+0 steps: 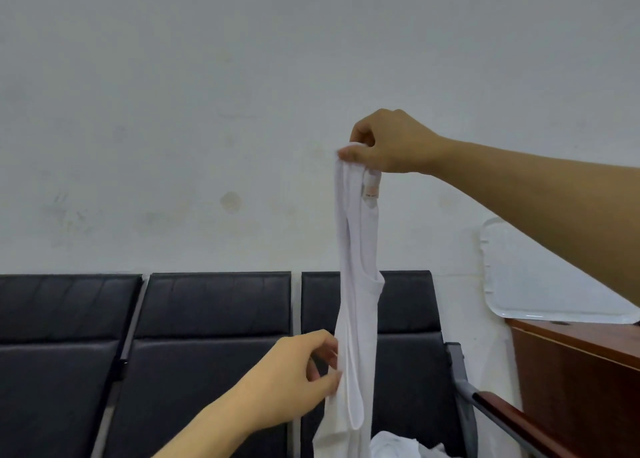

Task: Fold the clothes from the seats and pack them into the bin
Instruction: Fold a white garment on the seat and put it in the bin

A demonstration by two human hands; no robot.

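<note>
task status: early stage. the three dark seats along the far wall run from the left edge toward the right; the left and middle ones show no clothing on the visible backrests. the bin is not in view, so packed items cannot be confirmed. more white clothes lie at the near bottom edge, below the right seat, apparently still unfolded.

left hand: low, left of centre. thumb and fingertips are curled toward the left edge of the white tank top and appear to pinch it (motion blur makes the contact uncertain).

tank top: hangs vertically in front of the right seat, gathered into a narrow strip, not yet folded.

right hand: high, right of centre. fingers are curled closed, gripping the shoulder straps at the top of the garment, which hangs from this grip.

far right: a white tray leans against the wall on a wooden cabinet.
</note>
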